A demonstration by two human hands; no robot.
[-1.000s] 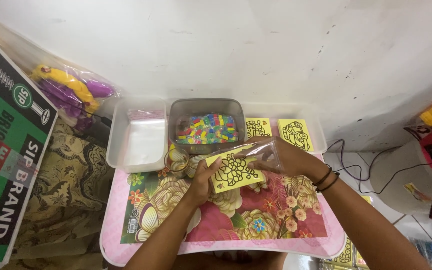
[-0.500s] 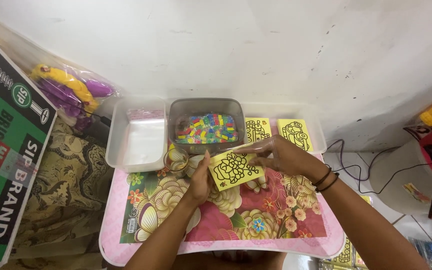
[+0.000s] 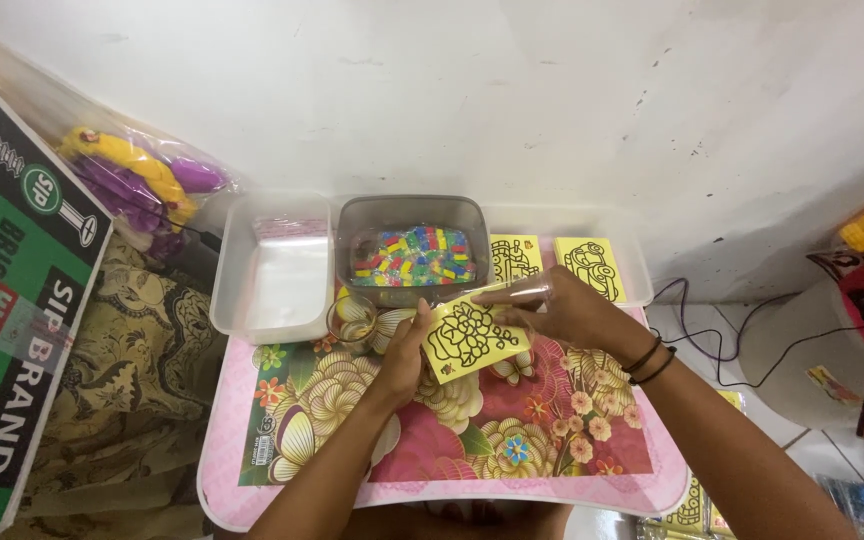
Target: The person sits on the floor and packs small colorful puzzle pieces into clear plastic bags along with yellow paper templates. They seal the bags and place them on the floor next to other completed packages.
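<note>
Left hand pinches yellow outline card; right hand grips clear sleeve. Keep card flat, sleeve mouth wide.

Cardboard box: far left, leaning, large and flat; green and black panels, white lettering, red label patch.
Clear plastic bag: far left, behind the box, holding yellow and purple items.
Small clear sleeve: centre, pinched in the right hand, possibly packaging for the yellow card.
</note>
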